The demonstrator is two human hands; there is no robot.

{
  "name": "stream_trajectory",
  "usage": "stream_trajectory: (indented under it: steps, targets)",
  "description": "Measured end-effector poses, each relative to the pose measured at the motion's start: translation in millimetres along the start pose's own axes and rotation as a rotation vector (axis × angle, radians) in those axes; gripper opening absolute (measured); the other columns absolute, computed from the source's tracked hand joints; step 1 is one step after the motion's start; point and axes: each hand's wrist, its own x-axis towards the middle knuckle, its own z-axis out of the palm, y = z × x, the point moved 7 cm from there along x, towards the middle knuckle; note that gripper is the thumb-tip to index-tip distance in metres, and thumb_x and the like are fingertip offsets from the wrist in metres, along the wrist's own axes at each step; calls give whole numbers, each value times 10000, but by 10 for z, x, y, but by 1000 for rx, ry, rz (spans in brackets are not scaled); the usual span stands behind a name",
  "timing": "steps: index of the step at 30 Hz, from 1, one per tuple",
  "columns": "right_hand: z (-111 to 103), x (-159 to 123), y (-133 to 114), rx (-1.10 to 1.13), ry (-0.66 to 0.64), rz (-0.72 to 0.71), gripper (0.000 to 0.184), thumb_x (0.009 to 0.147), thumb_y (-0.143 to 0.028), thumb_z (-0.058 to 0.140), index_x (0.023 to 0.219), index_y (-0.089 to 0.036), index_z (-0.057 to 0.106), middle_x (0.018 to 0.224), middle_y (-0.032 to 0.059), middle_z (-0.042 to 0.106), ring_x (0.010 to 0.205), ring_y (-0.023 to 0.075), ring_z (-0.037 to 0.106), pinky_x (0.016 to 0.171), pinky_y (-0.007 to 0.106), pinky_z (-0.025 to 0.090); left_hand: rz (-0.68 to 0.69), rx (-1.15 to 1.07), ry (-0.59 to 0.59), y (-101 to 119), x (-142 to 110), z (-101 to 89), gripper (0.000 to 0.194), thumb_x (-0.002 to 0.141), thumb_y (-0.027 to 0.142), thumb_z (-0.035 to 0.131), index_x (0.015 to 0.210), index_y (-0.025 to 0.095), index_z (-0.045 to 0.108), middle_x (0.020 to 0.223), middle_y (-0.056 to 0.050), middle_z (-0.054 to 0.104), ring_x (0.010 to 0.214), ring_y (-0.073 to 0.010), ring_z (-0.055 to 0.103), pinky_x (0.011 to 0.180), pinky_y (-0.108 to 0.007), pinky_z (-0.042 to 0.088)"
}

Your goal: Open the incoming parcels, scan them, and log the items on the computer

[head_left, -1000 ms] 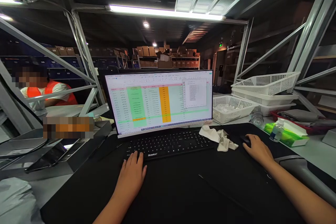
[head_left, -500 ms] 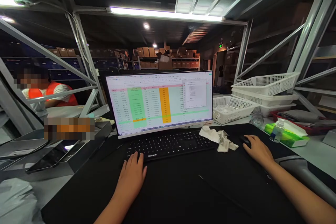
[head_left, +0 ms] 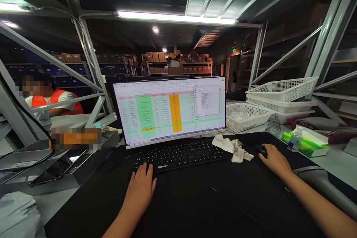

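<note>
My left hand point(head_left: 142, 182) lies with its fingers stretched out, the tips at the lower left corner of the black keyboard point(head_left: 178, 156). On the right, my right hand point(head_left: 275, 160) rests over a dark computer mouse point(head_left: 261, 151), fingers curved around it. Behind the keyboard stands a monitor point(head_left: 167, 108) showing a spreadsheet with green and orange columns and a small white window over its right part. A crumpled pale cloth point(head_left: 238, 150) sits between the keyboard and the mouse. Both hands are on a black desk mat point(head_left: 184, 200).
White perforated baskets point(head_left: 281, 89) are stacked at the right, near a green tissue pack point(head_left: 312, 145) and a clear bottle point(head_left: 295, 139). A grey handheld device point(head_left: 315, 178) lies beside my right forearm. Left are a plastic bag point(head_left: 19, 214) and a person in an orange vest point(head_left: 58, 98).
Text in the small window on the monitor has changed, and the spreadsheet looks slightly shifted. Both hands stay nearly where they were; the view has moved very slightly.
</note>
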Motion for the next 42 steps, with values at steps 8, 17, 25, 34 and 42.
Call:
stream_trajectory:
  steps: [8, 17, 25, 34, 42]
  targets:
    - [44, 0, 30, 12, 9, -25, 460, 917, -390, 474, 1314, -177, 568, 1315, 136, 577, 1098, 289, 627, 937, 413, 504, -7, -14, 1, -2, 15, 17, 488, 952, 215, 425, 1379, 46, 592, 1453, -259, 546, 1347, -371, 531, 1112, -537, 428]
    - [69, 9, 49, 9, 22, -34, 459, 912, -396, 487, 1302, -172, 580, 1310, 150, 577, 1094, 300, 628, 933, 433, 507, -10, -9, -8, -6, 9, 17, 494, 961, 227, 420, 1395, 52, 579, 1465, -248, 539, 1359, -363, 521, 1122, -536, 421]
    - [79, 9, 58, 0, 41, -38, 466, 910, -392, 487, 1307, -166, 579, 1296, 147, 580, 1083, 293, 635, 931, 421, 511, 2, 59, -45, 4, 9, 18, 499, 974, 239, 411, 1416, 64, 563, 1486, -232, 528, 1376, -353, 510, 1126, -518, 422]
    - [88, 4, 67, -2, 59, -26, 505, 904, -394, 469, 1341, -166, 580, 1319, 153, 567, 1137, 302, 622, 960, 424, 511, -10, 56, -54, -4, 20, 25, 498, 969, 234, 428, 1417, 65, 561, 1488, -235, 524, 1366, -353, 521, 1131, -523, 419]
    - [125, 23, 91, 23, 52, -24, 510, 904, -397, 457, 1342, -165, 579, 1323, 156, 566, 1152, 302, 612, 985, 435, 505, -4, 45, -42, -8, 16, 28, 494, 974, 231, 411, 1414, 65, 563, 1485, -234, 526, 1373, -355, 511, 1122, -518, 422]
